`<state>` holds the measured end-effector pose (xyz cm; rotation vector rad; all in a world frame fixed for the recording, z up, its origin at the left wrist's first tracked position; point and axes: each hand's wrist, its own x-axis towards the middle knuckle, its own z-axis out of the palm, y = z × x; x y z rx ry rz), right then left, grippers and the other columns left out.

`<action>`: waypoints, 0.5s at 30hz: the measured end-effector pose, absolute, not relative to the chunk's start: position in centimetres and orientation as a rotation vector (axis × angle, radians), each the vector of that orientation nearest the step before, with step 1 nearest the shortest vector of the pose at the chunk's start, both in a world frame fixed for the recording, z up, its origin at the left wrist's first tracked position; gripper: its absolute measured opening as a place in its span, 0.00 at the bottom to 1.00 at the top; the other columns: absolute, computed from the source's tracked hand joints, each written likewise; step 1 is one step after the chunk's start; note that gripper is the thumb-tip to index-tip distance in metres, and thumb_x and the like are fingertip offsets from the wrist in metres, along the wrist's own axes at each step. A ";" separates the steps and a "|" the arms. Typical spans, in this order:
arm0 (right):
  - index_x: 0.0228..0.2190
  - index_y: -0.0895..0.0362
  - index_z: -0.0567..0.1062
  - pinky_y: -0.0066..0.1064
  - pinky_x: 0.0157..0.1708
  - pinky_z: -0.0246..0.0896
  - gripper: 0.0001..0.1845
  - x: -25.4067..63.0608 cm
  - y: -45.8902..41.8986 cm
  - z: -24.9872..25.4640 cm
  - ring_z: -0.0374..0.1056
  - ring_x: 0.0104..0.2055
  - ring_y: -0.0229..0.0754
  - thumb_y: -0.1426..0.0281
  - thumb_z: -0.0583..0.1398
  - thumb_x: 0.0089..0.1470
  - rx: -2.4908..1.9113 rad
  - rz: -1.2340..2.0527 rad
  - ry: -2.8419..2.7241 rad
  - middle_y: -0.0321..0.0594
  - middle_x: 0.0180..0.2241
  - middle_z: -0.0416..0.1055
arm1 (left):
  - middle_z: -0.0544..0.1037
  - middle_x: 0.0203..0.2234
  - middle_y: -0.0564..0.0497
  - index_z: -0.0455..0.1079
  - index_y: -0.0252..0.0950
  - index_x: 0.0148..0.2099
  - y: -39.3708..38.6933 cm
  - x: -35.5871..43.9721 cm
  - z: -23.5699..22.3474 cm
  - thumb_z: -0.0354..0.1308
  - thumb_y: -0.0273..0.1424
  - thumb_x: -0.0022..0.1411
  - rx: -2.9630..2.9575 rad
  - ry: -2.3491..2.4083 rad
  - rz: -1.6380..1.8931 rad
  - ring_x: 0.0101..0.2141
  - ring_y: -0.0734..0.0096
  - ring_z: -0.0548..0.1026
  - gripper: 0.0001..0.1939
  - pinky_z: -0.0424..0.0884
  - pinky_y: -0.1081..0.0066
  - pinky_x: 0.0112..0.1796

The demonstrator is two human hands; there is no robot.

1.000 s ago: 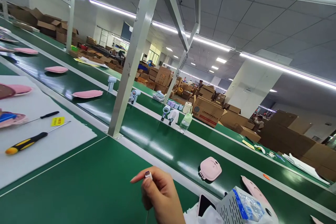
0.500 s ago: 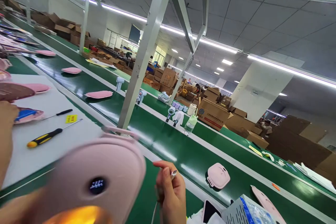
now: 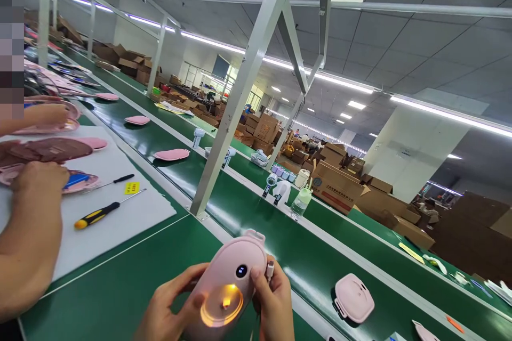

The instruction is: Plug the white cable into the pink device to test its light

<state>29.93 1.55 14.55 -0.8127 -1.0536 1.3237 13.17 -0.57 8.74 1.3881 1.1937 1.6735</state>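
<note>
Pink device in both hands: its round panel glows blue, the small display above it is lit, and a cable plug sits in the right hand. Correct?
Not quite. In the head view the pink device's round panel glows orange, not blue. The rest holds: display lit, cable plug in the right hand, left hand also gripping.

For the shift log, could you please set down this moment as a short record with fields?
Setting: green conveyor belt in a hall stacked with cardboard boxes
Left hand: holds the pink device from its left side
Right hand: grips the pink device's right edge and pinches a small cable plug
Pink device: small display lit, round orange glow below it
On belt nearby: pink square casing
Co-worker's hand: on a pink shell at the white mat
On mat: yellow-handled screwdriver
</note>
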 end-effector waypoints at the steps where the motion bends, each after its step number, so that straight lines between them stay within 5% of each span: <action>1: 0.37 0.59 0.76 0.32 0.39 0.64 0.28 30.3 2.0 14.4 0.70 0.38 0.44 0.53 0.71 0.39 -0.814 1.332 -1.012 0.42 0.34 0.76 | 0.77 0.43 0.58 0.74 0.46 0.47 0.3 12.9 7.2 0.54 0.53 0.60 1.416 1.202 1.765 0.41 0.70 0.76 0.21 0.73 0.84 0.39; 3: 0.35 0.58 0.74 0.32 0.37 0.66 0.29 31.3 3.0 14.4 0.71 0.36 0.44 0.53 0.73 0.34 -0.855 1.335 -0.889 0.40 0.32 0.76 | 0.76 0.46 0.58 0.74 0.47 0.43 2.0 12.4 4.6 0.56 0.45 0.62 1.579 1.333 1.875 0.45 0.74 0.75 0.13 0.71 0.86 0.42; 8: 0.30 0.57 0.68 0.24 0.24 0.63 0.38 34.4 5.6 15.0 0.70 0.28 0.39 0.54 0.75 0.15 -1.035 1.200 -0.618 0.37 0.27 0.75 | 0.77 0.32 0.57 0.75 0.44 0.31 3.9 11.7 2.2 0.57 0.42 0.62 1.762 1.402 1.722 0.36 0.74 0.75 0.11 0.70 0.82 0.36; 15: 0.24 0.57 0.66 0.21 0.11 0.42 0.24 39.5 11.5 14.3 0.54 0.14 0.29 0.61 0.73 0.30 -1.188 1.028 -0.618 0.22 0.13 0.55 | 0.75 0.32 0.54 0.65 0.37 0.25 3.6 12.2 2.4 0.54 0.48 0.61 1.690 1.450 1.523 0.31 0.73 0.72 0.21 0.66 0.77 0.31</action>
